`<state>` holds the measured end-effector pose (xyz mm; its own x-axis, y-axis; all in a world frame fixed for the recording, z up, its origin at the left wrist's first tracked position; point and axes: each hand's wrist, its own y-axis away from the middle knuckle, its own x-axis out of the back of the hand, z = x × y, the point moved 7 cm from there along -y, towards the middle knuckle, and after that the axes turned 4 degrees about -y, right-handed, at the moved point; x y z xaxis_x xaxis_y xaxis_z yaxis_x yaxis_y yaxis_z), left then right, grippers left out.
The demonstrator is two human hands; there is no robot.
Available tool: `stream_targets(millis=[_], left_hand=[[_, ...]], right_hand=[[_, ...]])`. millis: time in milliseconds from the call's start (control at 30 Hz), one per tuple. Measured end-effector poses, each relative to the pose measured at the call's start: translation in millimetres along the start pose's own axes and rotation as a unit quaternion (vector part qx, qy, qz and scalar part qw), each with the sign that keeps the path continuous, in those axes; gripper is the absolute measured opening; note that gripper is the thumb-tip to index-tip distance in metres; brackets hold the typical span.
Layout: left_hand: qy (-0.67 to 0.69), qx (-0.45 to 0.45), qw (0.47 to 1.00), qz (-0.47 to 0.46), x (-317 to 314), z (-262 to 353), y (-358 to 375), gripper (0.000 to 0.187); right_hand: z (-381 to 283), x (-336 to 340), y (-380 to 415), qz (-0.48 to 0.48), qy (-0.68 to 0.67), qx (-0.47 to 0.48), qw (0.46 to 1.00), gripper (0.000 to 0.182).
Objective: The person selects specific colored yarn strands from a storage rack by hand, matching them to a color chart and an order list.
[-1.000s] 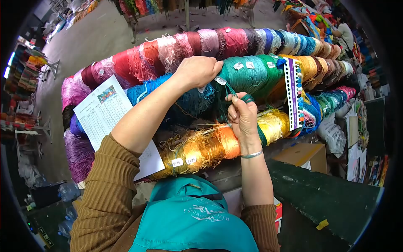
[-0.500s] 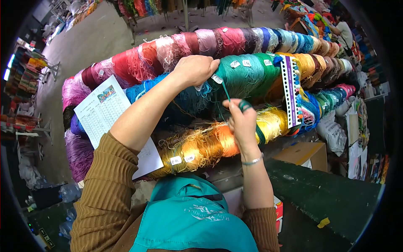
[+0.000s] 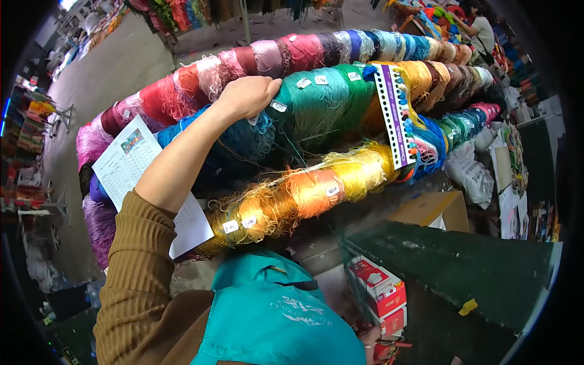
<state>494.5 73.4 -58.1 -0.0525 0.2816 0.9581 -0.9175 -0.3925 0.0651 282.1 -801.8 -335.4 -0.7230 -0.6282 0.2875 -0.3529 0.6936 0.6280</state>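
Observation:
My left hand (image 3: 250,97) is closed at the top of the middle row of thread, its fingertips hidden over the dark teal skeins. A white label (image 3: 278,106) lies just below it. Beside it hang teal skeins (image 3: 316,100), and blue ones pass under my forearm. Low in the view, what shows of my right hand (image 3: 368,338) is blurred and dark, beside my turquoise apron (image 3: 274,313) and a red-handled object (image 3: 389,349). Its fingers cannot be made out. A printed sheet (image 3: 125,163) rests on the skeins, partly behind my left forearm.
Orange and yellow skeins (image 3: 313,191) hang in the nearest row. A punched card with thread samples (image 3: 392,115) leans across the rows. At the right are a cardboard box (image 3: 433,210), a dark green surface (image 3: 450,258) and red-white boxes (image 3: 378,286). Another person (image 3: 483,31) stands far back.
My right hand has left the dark green strand at the skeins and dropped to the bottom of the view. My left hand stays at the teal skeins. The whole view has shifted slightly.

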Motion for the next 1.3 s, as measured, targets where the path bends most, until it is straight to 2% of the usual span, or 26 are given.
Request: stream_targets(millis=[33,67,100,133,200,233,267,300,333,367,400,467,567,700,833,967,1300], left_hand=[[-0.002,0.002,1.0,0.0,2.0,-0.5,0.5,0.055],[0.003,0.01,1.0,-0.009,2.9,0.1,1.5,0.055],[0.009,0.016,1.0,-0.017,1.7,1.9,1.2,0.055],[0.01,0.014,1.0,-0.017,0.3,3.7,-0.3,0.055],[0.011,0.008,1.0,-0.006,-0.7,2.3,-0.3,0.056],[0.01,0.006,1.0,0.0,0.5,0.0,0.9,0.056],[0.008,0.015,1.0,-0.009,0.3,-0.7,0.8,0.056],[0.008,0.012,1.0,-0.004,1.7,0.5,1.9,0.056],[0.008,0.008,1.0,0.001,2.2,1.6,2.7,0.056],[0.007,0.003,1.0,0.01,1.3,0.8,1.6,0.056],[0.007,0.004,1.0,0.009,1.1,0.1,1.7,0.056],[0.005,-0.001,1.0,0.01,1.3,0.4,1.8,0.056],[0.007,0.004,1.0,-0.014,1.5,0.7,2.9,0.053],[0.003,-0.007,1.0,0.021,5.4,3.0,4.0,0.054],[0.006,-0.001,1.0,0.014,6.1,3.1,4.7,0.054],[0.003,-0.001,1.0,0.016,5.7,2.5,4.7,0.054],[0.008,0.005,1.0,0.009,8.4,3.6,5.9,0.055]], right_hand=[[15.9,13.4,-17.2,-0.058,0.107,-0.075,0.99,0.012],[30.9,25.9,-30.6,-0.131,0.219,-0.134,0.958,0.013],[18.9,-32.1,37.8,-0.219,0.158,-0.165,0.949,0.012],[-4.6,-106.0,141.2,-0.301,0.097,-0.203,0.927,0.014],[-6.5,-200.5,189.7,-0.457,-0.051,-0.262,0.849,0.019],[-28.1,-249.3,243.5,-0.465,-0.062,-0.244,0.849,0.019],[-38.3,-294.0,279.8,-0.538,-0.091,-0.265,0.795,0.015],[-51.9,-336.4,329.5,-0.634,-0.143,-0.29,0.703,0.01],[-64.3,-372.0,378.8,-0.693,-0.164,-0.302,0.633,0.007],[-75.8,-401.5,425.5,-0.729,-0.151,-0.282,0.606,0.007],[-82.9,-425.5,456.6,-0.731,-0.112,-0.199,0.643,0.004],[-87.3,-474.2,511.1,-0.749,-0.013,-0.039,0.661,0.004],[-69.5,-530.5,534.3,-0.688,0.038,0.137,0.711,0.014],[-57.4,-558.9,544.8,-0.655,0.092,0.3,0.688,0.022],[-56.2,-559.8,547.2,-0.608,0.118,0.362,0.697,0.021],[-47.8,-564.4,542.0,-0.607,0.115,0.367,0.695,0.019],[-58.5,-550.9,539.3,-0.666,0.076,0.255,0.697,0.005]])
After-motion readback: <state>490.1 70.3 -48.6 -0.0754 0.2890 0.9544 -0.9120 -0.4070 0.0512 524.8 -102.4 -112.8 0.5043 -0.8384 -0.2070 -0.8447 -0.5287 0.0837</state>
